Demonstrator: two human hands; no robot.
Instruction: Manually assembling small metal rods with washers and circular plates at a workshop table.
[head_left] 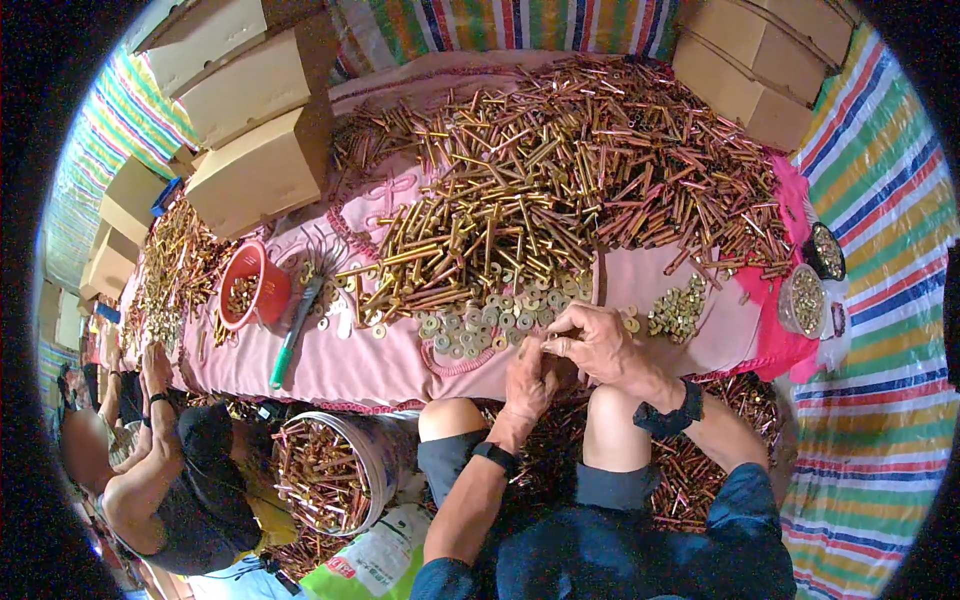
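Observation:
My left hand [529, 382] and my right hand [598, 343] meet over the near edge of the pink cloth-covered table. Their fingers are closed in a pinch, and whatever sits between them is too small to make out. Just beyond my hands lie many loose flat washers [478, 328]. A heap of long brassy bolts [490, 225] rises behind the washers. To the right of my right hand is a small pile of nuts [678, 310].
Left of the washers lie a small rake with a green handle [285, 355] and a red plastic bowl [240, 318]. A bucket [375, 460] full of bolts stands below the table. Cardboard boxes [255, 175] are stacked at the back left. A co-worker [165, 480] sits at left.

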